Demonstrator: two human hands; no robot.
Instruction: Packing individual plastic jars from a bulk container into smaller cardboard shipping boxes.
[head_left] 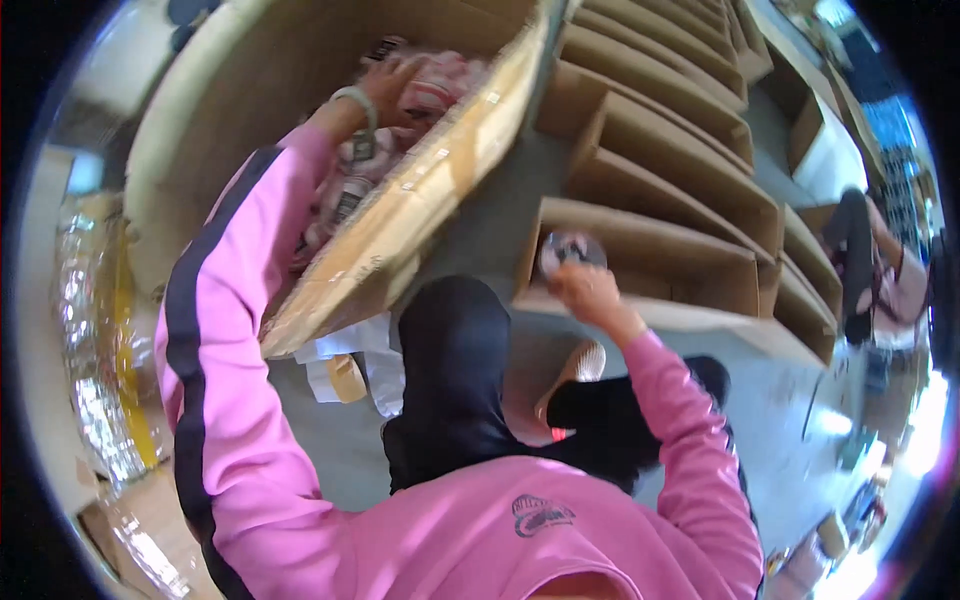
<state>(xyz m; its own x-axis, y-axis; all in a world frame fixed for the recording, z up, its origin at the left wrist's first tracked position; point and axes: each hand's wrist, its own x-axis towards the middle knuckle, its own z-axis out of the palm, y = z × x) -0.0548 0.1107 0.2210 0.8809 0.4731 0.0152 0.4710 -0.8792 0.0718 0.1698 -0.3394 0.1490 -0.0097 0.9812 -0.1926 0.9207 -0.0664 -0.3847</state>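
My left hand (385, 92), with a pale band at the wrist, reaches into a large cardboard box (200, 120). Its fingers look spread over red-and-white wrapped packages (445, 85) piled inside; blur hides how firmly they touch. My right hand (588, 292) is at the near left end of a long, narrow open carton (715, 285). It is closed on the edge of a round, dark-and-clear packaged item (572, 250), which is partly inside the carton. The item's exact kind is not clear.
Several more narrow open cartons (670, 165) stand in rows beyond and to the right. White paper (380, 375) lies on the floor (340, 450) by my knee. Clear-wrapped goods (95, 320) stand at far left. Another person (890, 270) is at the right edge.
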